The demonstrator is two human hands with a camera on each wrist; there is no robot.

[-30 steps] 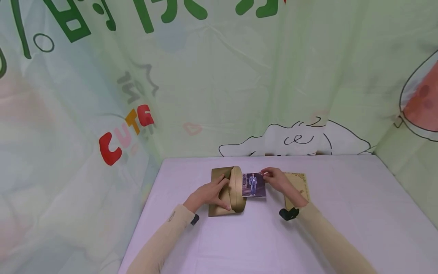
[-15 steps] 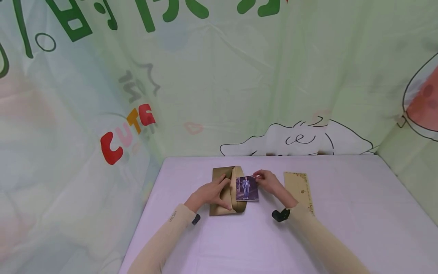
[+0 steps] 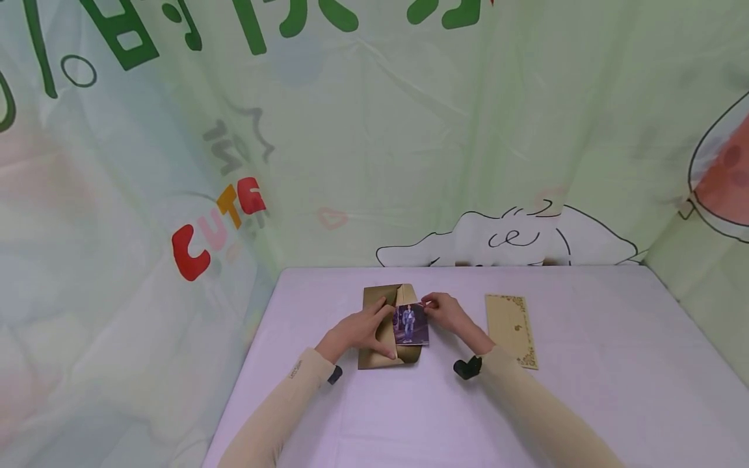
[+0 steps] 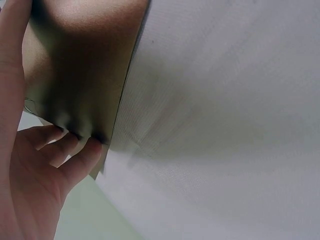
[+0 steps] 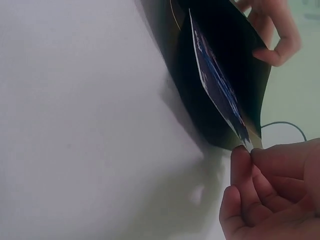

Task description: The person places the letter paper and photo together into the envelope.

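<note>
A gold-brown paper envelope point(image 3: 374, 296) lies on the table, its mouth bowed wide toward the right. My left hand point(image 3: 357, 330) grips it across its width, the fingers at the far side and the thumb at the near side. My right hand point(image 3: 447, 313) pinches a printed photo point(image 3: 411, 325) of a standing figure by its far right corner. In the right wrist view the photo point(image 5: 217, 87) reaches on edge into the dark mouth of the envelope point(image 5: 195, 117). Fingertips of the left hand point(image 4: 40, 170) press on the envelope's edge in the left wrist view.
To the right lies a flat gold card point(image 3: 512, 331) with an ornamental border. Everything rests on a pale lilac tablecloth point(image 3: 404, 416). A printed fabric curtain point(image 3: 363, 143) hangs behind the table and along its left side.
My right hand has carried the photo left and slightly nearer, from beside the envelope into its mouth. The left hand and envelope have stayed put. More of the gold card shows.
</note>
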